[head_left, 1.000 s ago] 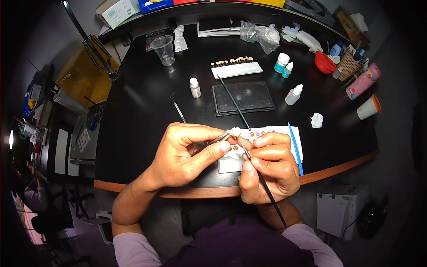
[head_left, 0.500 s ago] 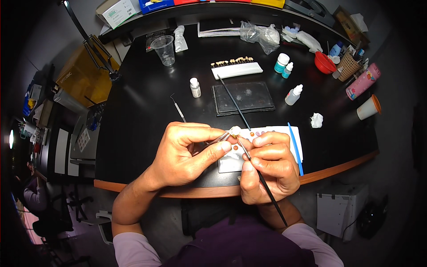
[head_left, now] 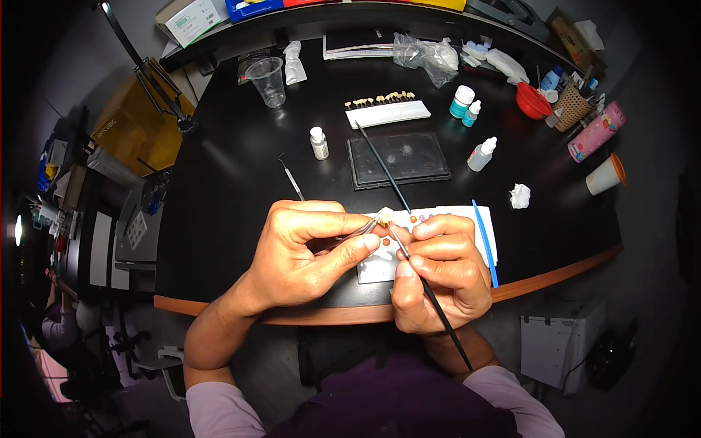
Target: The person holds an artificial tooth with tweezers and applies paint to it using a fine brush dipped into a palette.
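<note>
My left hand [head_left: 303, 252] is closed on slim metal tweezers [head_left: 356, 233], whose tip holds a small pale, yellowish tooth-shaped piece [head_left: 384, 216]. A thin black-handled brush [head_left: 447, 327] is gripped by my right hand [head_left: 453, 274], its fine tip at that piece. Both hands are over a white mixing pad [head_left: 376, 270] with small dabs of orange and violet material, partly hidden by my fingers. A blue plastic stick [head_left: 485, 244] lies along the pad's right side. Just beyond, a dark brush [head_left: 380, 160] rests slanting across a black slab [head_left: 423, 160].
A white tray of tooth-shade samples [head_left: 387, 114], small bottles [head_left: 319, 146], a clear cup [head_left: 272, 87] and a dental probe [head_left: 290, 179] are on the black desk. A red bowl [head_left: 533, 104], pen basket, pink flask and paper cup [head_left: 604, 175] line the right. Another person [head_left: 57, 321] is at far left.
My hands keep the same grips and almost the same places. The brush and my right fingers have shifted very slightly; little else differs.
</note>
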`<action>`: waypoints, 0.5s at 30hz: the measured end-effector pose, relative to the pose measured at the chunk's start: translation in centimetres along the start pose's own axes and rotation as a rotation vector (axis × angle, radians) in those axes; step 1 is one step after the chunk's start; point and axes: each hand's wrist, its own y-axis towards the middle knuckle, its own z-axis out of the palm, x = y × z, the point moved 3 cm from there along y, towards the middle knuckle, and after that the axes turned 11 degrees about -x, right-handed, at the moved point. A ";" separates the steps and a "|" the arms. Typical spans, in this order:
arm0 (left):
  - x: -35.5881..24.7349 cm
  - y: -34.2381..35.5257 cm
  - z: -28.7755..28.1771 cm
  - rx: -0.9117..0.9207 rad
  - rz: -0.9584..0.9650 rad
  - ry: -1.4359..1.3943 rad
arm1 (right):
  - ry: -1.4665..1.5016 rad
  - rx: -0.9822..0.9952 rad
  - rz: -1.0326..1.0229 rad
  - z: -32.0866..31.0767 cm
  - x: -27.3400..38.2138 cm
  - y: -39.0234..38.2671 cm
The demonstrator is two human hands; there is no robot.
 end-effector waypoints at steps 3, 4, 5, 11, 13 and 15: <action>0.0 0.0 0.1 0.005 -0.014 -0.004 | -0.006 -0.004 0.001 -0.1 0.0 0.0; 0.1 0.0 0.1 0.005 -0.014 -0.003 | -0.004 0.000 0.002 -0.1 0.0 0.0; 0.1 0.0 0.1 0.001 -0.006 -0.003 | -0.003 0.004 0.003 0.0 0.0 0.0; -0.1 0.0 0.1 -0.002 0.001 0.006 | -0.001 0.006 0.000 -0.2 0.1 0.0; -0.2 0.0 0.1 -0.002 -0.002 0.002 | -0.003 0.004 0.001 -0.1 0.0 0.0; -0.1 0.0 0.1 -0.007 -0.005 0.004 | -0.004 0.003 0.003 -0.1 0.1 0.0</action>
